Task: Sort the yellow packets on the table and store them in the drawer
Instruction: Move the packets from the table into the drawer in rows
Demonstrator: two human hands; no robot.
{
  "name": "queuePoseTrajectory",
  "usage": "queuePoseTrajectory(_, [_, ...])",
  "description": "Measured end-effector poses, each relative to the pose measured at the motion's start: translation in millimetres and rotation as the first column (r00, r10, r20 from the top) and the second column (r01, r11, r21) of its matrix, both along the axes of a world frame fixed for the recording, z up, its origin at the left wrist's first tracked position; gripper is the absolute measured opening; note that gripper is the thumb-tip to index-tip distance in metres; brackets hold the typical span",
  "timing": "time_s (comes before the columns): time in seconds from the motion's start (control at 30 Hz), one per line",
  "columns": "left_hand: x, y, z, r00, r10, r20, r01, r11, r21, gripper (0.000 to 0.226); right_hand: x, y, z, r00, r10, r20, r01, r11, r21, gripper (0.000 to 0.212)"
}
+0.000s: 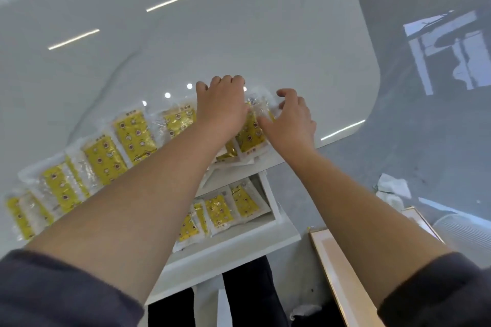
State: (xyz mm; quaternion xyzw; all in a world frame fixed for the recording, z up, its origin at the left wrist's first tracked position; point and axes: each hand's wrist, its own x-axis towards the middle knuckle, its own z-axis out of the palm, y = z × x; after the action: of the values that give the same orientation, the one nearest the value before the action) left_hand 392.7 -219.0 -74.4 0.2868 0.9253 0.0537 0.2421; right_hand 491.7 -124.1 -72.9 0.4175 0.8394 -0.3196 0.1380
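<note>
Crumpled white paper lies on the glossy grey floor — near a pale wood-edged frame.

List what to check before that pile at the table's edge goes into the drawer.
1. Drawer open: ok, it is pulled out below the table edge.
2. Room inside: ok, bare floor shows behind the packets already inside.
3. Both hands on the pile: ok, the left hand and right hand lie on it.
4. Firm grip: cannot tell, any hold under the pile is hidden.
5. Pile squared up: not ok, its packets lie askew.
6. Table finished: not ok, a row of packets waits to the left.
</note>
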Motion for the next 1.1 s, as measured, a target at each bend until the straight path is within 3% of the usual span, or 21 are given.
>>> queuePoseTrajectory(0.23, [-5, 25, -14, 0.996, 0.074, 0.044, -0.073, 0.997, -0.028, 0.006, 3, 14, -6, 0.999, -0.031, -0.044, 0.026, 0.993, -0.117, 0.055])
queuePoseTrajectory(0.37, [-6, 27, -7, 0.952, 0.127, 0.278, -0.171, 0.975, 0.139, 0.008, 3, 26, -6, 0.997, 0.021, -0.081, -0.033, 0.989, -0.142, 0.041])
queuePoseTrajectory(0.47, [-7, 24, 8, 0.861, 0.130, 0.491, -0.327, 0.881, 0.341, 0.009, 2, 40, 7, 0.992, -0.019, -0.127, -0.029, 0.929, -0.370, 0.031])
queuePoseTrajectory(0.57, [-9, 17, 21, 0.830, 0.147, 0.538, -0.401, 0.829, 0.391, 0.008, 4, 51, 15, 0.996, -0.024, -0.085, -0.027, 0.835, -0.550, 0.026])
queuePoseTrajectory(0.63, [-15, 4, 25, 0.837, 0.213, 0.504, -0.433, 0.821, 0.372, 0.004, 6, 55, 15, 0.998, -0.039, -0.053, 0.000, 0.805, -0.594, 0.019])
queuePoseTrajectory(0.7, [-24, -20, 26, 0.897, 0.270, 0.350, -0.382, 0.872, 0.307, 0.010, 7, 59, 15, 0.994, -0.101, -0.043, 0.053, 0.785, -0.618, 0.017])
queuePoseTrajectory(0.8, [-36, -62, 21, 0.965, 0.236, 0.115, -0.244, 0.968, 0.062, 0.030, 9, 64, 18, 0.977, -0.209, -0.031, 0.131, 0.718, -0.684, 0.018])
queuePoseTrajectory(0.87, [-39, -80, 18, 0.973, 0.199, 0.115, -0.194, 0.980, -0.051, 0.042, 10, 62, 19, 0.972, -0.237, -0.012, 0.152, 0.662, -0.734, 0.020])
queuePoseTrajectory(0.97, [-39, -93, 13, 0.981, 0.121, 0.152, -0.108, 0.990, -0.088, 0.049, 9, 52, 16, 0.980, -0.198, 0.009, 0.137, 0.641, -0.755, 0.020])
queuePoseTrajectory(1.1, [-44, -94, 8, 0.984, 0.128, 0.123, -0.123, 0.991, -0.049, 0.037, 7, 34, 11, 0.991, -0.133, 0.018, 0.101, 0.650, -0.753, 0.020])
